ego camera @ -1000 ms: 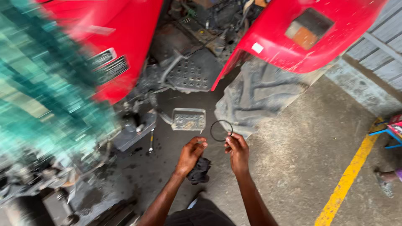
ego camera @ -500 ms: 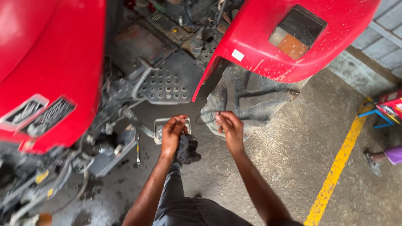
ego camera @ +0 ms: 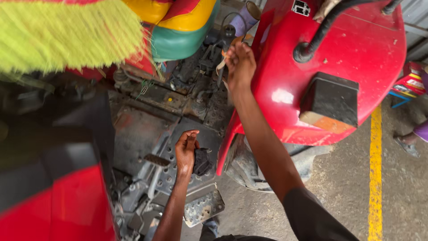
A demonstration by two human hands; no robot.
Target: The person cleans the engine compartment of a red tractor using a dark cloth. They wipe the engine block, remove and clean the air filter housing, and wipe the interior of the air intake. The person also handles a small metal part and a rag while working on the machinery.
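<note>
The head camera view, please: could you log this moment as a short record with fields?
Setting: red tractor on a concrete floor with a yellow line
Left hand: on a dark rag over the studded footplate
Right hand: raised beside the red fender, at the levers
Seat: yellow, red and green
Below: metal step

A small white rectangular label sits near the top of the red fender. At the right edge, a red package with white printing, seemingly a box.
</note>
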